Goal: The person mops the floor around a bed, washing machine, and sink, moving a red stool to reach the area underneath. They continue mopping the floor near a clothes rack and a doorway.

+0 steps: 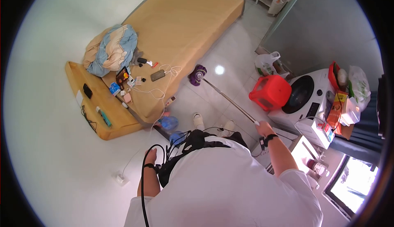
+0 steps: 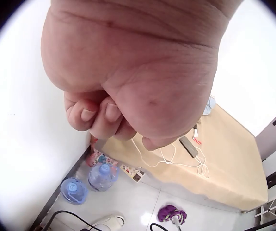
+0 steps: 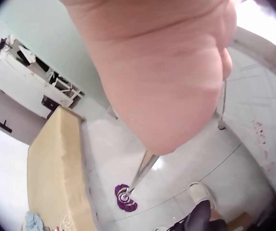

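Observation:
My right hand (image 1: 266,129) grips the white top end of a mop (image 1: 232,102) with a metal pole. The pole slants down and away to a purple mop head (image 1: 198,75) on the floor beside the mattress. In the right wrist view, the heel of my right hand (image 3: 162,86) hides its fingers, and the striped mop head (image 3: 125,198) shows past the pole. My left hand (image 1: 151,157) hangs by my side. In the left wrist view, the fingers of that hand (image 2: 133,82) are loosely curled with nothing in them.
A mattress (image 1: 184,18) with cables and small items lies left of the mop. Blue water bottles (image 1: 169,123) stand by its corner. On the right are a red stool (image 1: 271,92), a washing machine (image 1: 308,88) and a white bag (image 1: 266,62). A black cable (image 1: 143,182) runs past my left arm.

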`<state>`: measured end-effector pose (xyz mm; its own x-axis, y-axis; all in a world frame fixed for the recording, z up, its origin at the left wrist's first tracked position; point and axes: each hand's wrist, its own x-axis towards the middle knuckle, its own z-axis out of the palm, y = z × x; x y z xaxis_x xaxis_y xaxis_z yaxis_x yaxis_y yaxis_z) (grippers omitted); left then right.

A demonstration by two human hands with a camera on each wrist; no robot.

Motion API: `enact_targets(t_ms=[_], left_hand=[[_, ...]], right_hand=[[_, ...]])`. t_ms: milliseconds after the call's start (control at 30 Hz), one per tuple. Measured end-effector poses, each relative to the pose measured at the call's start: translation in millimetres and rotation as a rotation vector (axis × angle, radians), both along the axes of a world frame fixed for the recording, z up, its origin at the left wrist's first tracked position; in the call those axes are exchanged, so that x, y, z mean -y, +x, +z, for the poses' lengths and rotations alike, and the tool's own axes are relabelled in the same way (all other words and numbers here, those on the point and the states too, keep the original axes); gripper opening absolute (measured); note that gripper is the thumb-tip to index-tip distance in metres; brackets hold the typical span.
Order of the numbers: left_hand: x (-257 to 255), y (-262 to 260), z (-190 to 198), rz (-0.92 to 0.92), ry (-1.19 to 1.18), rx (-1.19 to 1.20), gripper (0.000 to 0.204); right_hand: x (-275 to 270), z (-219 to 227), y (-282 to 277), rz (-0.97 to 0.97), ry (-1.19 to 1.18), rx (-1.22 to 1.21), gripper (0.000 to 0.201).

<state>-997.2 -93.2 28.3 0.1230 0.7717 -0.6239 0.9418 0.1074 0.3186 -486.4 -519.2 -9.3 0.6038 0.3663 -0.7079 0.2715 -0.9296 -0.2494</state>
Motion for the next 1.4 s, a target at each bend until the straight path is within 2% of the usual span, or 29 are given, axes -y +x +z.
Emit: enact_targets(t_ms=[100,200,233,267,333,367,400,467,500,533,600,667,733,767,800,833,900,1000,1067,1100,1200,1233,1267,1333,1400], left_hand=[[-4,-41,-40,-0.121,0.046,-0.069,0.037],[0,-48,-45,-0.099,0.055,-0.043,0.037],[1,-56,-58,-0.080,0.082,-0.023,0.037],[2,-49,-52,-0.080,0.073,-0.020,0.037],[3,-39,-43,-0.212,-0.053,-0.110,0.045],[3,-37,-46,-0.258,-0.026,-0.089,0.042],[2,-34,-48,-0.201,-0.027,-0.126,0.037],[-2,-29,-54,-0.327,-0.006,-0.162,0.032],[-5,-34,-65,-0.452,0.035,-0.100,0.030],[-10,-38,-80,-0.444,0.017,-0.081,0.029],[-15,-26,-86,-0.434,-0.003,-0.091,0.031],[-19,-6,-88,-0.418,-0.023,-0.091,0.036],[-19,18,-75,-0.407,-0.026,-0.100,0.041],[-23,14,-95,-0.313,0.062,0.019,0.033],[-22,23,-92,-0.322,0.058,0.022,0.033],[-20,37,-82,-0.338,0.078,0.024,0.032],[-20,62,-64,-0.363,0.099,0.027,0.031],[-17,86,-41,-0.461,0.108,0.028,0.027],[-13,101,-23,-0.430,0.090,-0.009,0.027],[-7,116,1,-0.358,0.022,0.007,0.028],[5,127,24,-0.299,0.042,0.023,0.029],[1,110,2,-0.409,0.133,-0.015,0.029],[1,102,-9,-0.402,0.141,-0.015,0.029],[3,89,-18,-0.282,0.081,-0.039,0.030],[5,76,-23,-0.253,0.064,-0.052,0.036]], right_hand=[[-49,-13,8,0.098,0.023,0.040,0.041],[-66,18,6,0.012,-0.076,0.054,0.044],[-60,19,6,0.009,-0.082,0.055,0.044],[-45,15,8,0.018,-0.130,0.047,0.046],[-10,17,7,0.028,-0.190,0.042,0.047],[11,23,3,0.014,-0.197,0.048,0.048],[31,30,-2,-0.003,-0.202,0.054,0.049],[76,42,-15,-0.057,-0.257,0.064,0.049],[97,50,-22,-0.074,-0.300,0.048,0.049],[116,59,-29,-0.091,-0.342,0.033,0.049],[155,75,-47,-0.119,-0.446,-0.006,0.051],[190,97,-69,-0.233,-0.528,-0.004,0.051],[210,132,-85,-0.293,-0.533,-0.007,0.051],[210,154,-88,-0.359,-0.586,-0.049,0.050],[210,169,-91,-0.425,-0.638,-0.092,0.049],[231,165,-102,-0.387,-0.625,0.029,0.048],[252,160,-113,-0.389,-0.596,0.058,0.049],[254,156,-111,-0.324,-0.539,0.115,0.050],[244,157,-100,-0.326,-0.527,0.084,0.050],[253,143,-97,-0.280,-0.482,0.111,0.049],[257,106,-77,-0.232,-0.356,0.127,0.050],[248,99,-67,-0.241,-0.331,0.132,0.049],[236,90,-58,-0.235,-0.322,0.134,0.049],[212,70,-39,-0.199,-0.264,0.159,0.048],[166,72,-21,-0.223,-0.194,0.139,0.046]])
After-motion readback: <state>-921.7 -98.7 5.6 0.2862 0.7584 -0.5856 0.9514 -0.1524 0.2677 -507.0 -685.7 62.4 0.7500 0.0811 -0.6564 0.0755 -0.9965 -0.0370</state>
